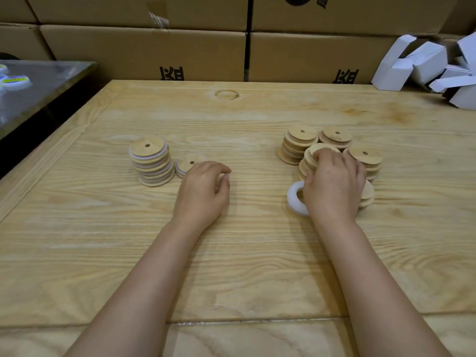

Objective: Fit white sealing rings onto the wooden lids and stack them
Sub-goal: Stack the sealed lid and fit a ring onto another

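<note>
one wooden lid point(313, 150) is gripped by the right hand point(333, 184); the left hand point(203, 189) lies loosely curled, empty.

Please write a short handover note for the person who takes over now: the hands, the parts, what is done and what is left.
Left hand: loosely curled, holds nothing, beside the short ringed stack.
Right hand: fingers curled over the top lid of a bare stack; a loose ring lies by its thumb.
Done: tall ringed stack plus the short one.
Left: other bare stacks at right.
</note>
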